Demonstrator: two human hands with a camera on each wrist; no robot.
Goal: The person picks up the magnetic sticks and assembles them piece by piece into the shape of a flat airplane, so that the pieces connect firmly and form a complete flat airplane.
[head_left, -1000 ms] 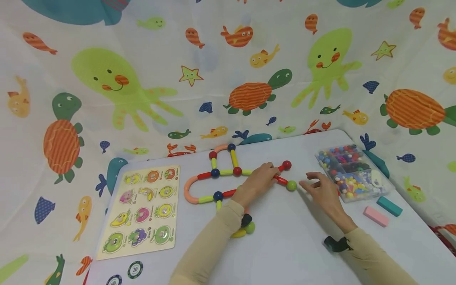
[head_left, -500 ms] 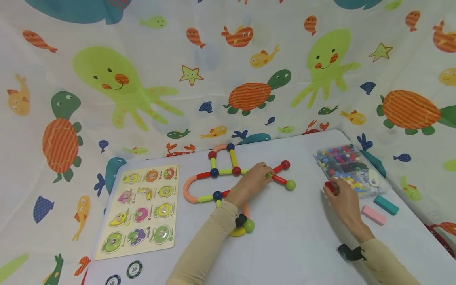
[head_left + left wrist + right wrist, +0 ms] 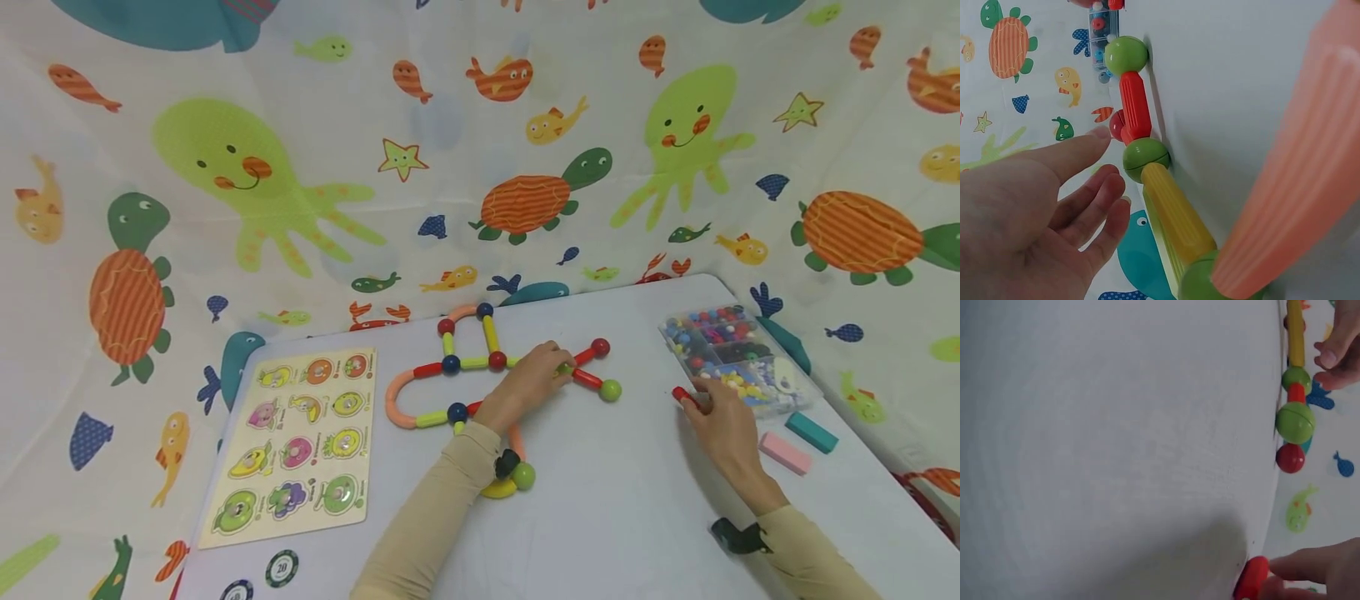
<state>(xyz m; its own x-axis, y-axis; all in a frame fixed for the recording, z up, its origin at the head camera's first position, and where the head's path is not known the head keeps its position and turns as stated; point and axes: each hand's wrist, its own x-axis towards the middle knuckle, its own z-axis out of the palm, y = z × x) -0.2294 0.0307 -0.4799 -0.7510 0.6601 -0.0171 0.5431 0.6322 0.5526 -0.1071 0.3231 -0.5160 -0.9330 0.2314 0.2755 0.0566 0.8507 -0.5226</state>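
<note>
A jointed figure of coloured sticks and balls lies on the table. My left hand (image 3: 531, 382) hovers over its middle right, fingers relaxed and loosely bent. In the left wrist view the thumb and fingertips are right beside a green ball (image 3: 1145, 159), holding nothing. From that ball run a yellow stick (image 3: 1179, 215) and a red stick (image 3: 1135, 104) that ends in another green ball (image 3: 1126, 55). At the right, my right hand (image 3: 723, 429) pinches a loose short red stick (image 3: 1252, 578) between thumb and fingers, close over the table.
A clear divided box (image 3: 738, 358) of beads stands behind my right hand. Beside it lie a pink block (image 3: 785, 452) and a teal block (image 3: 812, 432). A fruit puzzle board (image 3: 292, 442) and a chip (image 3: 282, 568) are at the left. A printed cloth hangs behind the table.
My right hand has moved right, away from the figure's end, and has taken hold of the red stick, now turned out at the fingertips. The left hand has barely moved.
</note>
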